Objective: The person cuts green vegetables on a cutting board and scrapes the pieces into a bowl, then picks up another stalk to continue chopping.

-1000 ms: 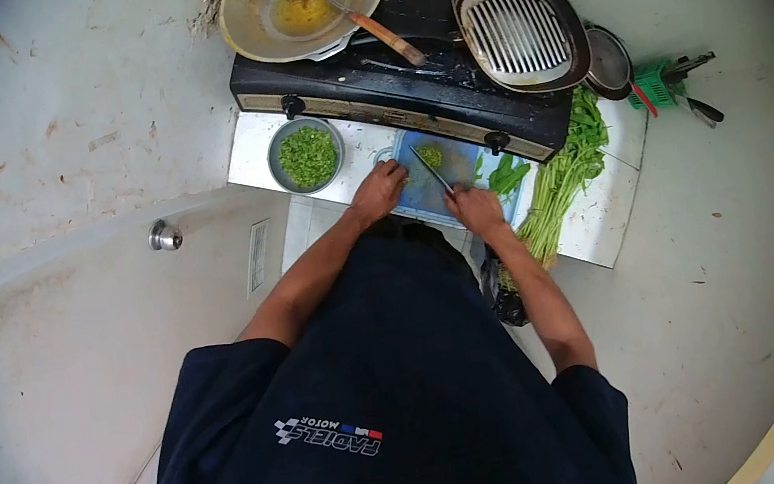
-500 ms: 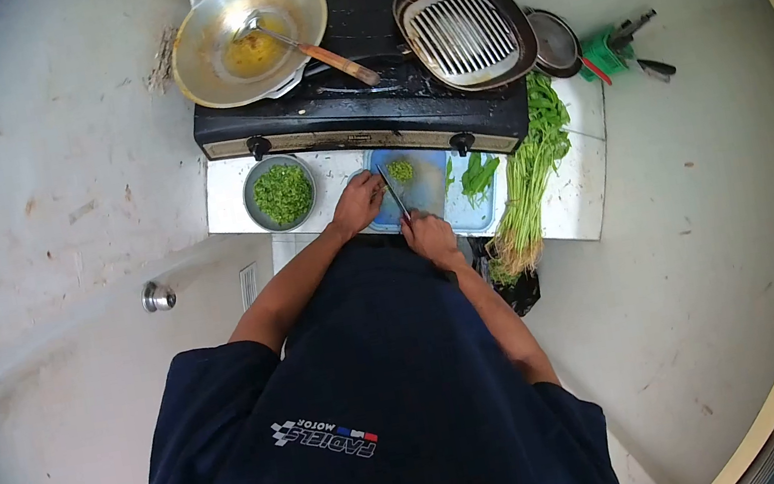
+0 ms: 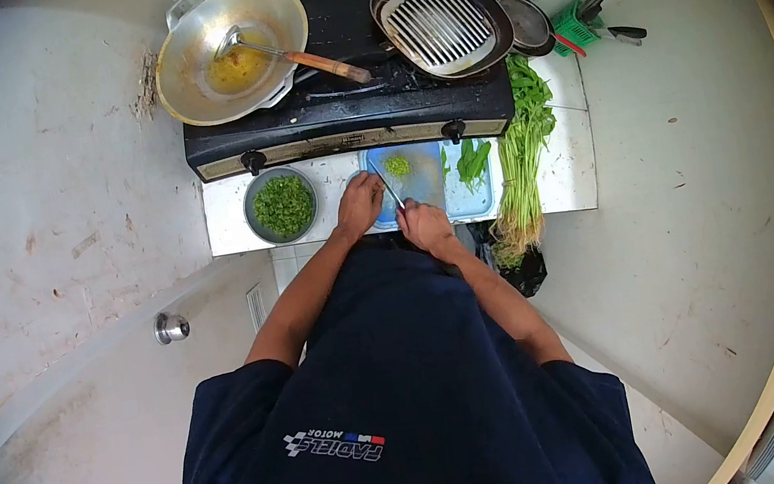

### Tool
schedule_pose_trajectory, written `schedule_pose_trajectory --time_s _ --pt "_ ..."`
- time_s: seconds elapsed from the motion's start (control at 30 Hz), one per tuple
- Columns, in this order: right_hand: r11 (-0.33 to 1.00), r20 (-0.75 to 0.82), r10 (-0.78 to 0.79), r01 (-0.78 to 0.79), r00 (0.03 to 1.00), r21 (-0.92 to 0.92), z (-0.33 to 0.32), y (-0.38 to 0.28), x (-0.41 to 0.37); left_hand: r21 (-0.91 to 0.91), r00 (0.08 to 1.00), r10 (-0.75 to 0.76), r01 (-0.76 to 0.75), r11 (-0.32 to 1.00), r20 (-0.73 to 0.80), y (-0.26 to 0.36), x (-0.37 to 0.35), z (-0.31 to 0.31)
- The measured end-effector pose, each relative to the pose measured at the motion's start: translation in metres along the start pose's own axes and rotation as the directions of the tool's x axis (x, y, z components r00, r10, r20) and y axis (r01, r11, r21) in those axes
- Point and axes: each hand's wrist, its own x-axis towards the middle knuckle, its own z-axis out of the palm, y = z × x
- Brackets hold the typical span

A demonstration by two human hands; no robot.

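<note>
Cutting board point(image 3: 427, 191) between bowl point(image 3: 286, 238) and leafy stalks point(image 3: 523, 154).

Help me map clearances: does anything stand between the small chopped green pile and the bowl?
Yes: the knife beside the pile, then the left hand, nearer the bowl.

Knife blade point(image 3: 387, 185) smooth metal; tray point(image 3: 475, 201) plastic; wok point(image 3: 183, 74) shiny metal; ladle handle point(image 3: 329, 66) wood; shirt point(image 3: 404, 351) matt cloth.
</note>
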Motion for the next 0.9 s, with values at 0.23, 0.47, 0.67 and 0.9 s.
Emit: schedule_pose_trajectory --time_s 0.23,0.47,0.67,0.9 --pt "0.996 -0.003 0.061 -0.061 0.998 -0.066 0.001 -0.011 -0.007 -0.026 0.999 0.002 -0.003 1.0 -0.032 0.0 -0.004 0.002" --pt "0.991 -0.011 0.068 -0.069 0.998 -0.113 0.0 -0.011 -0.017 -0.032 0.999 -0.028 0.026 0.999 -0.047 0.0 -0.005 0.004" --pt "0.997 -0.061 0.022 -0.027 0.998 -0.077 0.002 -0.009 -0.005 -0.041 0.996 -0.062 0.059 0.997 -0.065 0.005 -0.005 0.002" --pt "0.999 -0.024 0.03 -0.031 0.999 -0.033 0.002 -0.003 -0.02 -0.026 0.993 -0.073 0.071 0.997 -0.097 0.006 -0.007 0.004"
